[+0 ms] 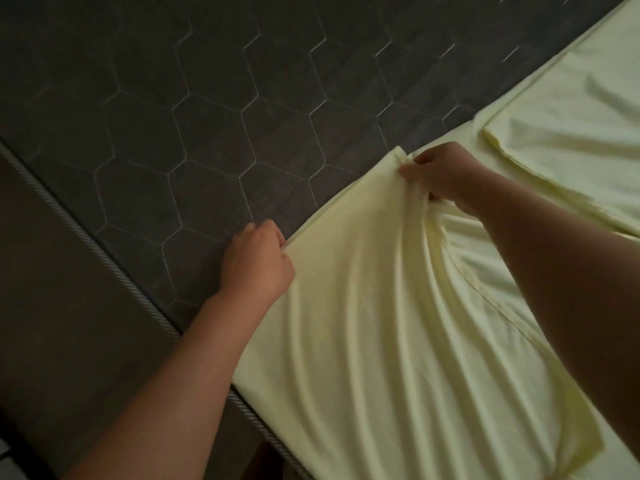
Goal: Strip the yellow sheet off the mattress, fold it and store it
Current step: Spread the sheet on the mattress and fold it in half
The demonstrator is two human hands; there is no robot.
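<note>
Yellow sheet lies partly folded on the dark mattress, covering its right part and hanging over the near edge. Its folded edge runs as a long diagonal from the near edge up toward the far right corner, so the long axis points far-right. Left hand is clenched on the sheet's edge lower down that diagonal, near the mattress's near edge. Right hand is clenched on a raised corner of the sheet further up the same edge, lifting it so cloth drapes in long folds between the two hands. A second folded layer of the same sheet lies flat beyond the right hand, toward the far right. Left part of the mattress is bare, showing hexagon stitching and a corded trim along its near edge. Nothing sits on the sheet or blocks it.
</note>
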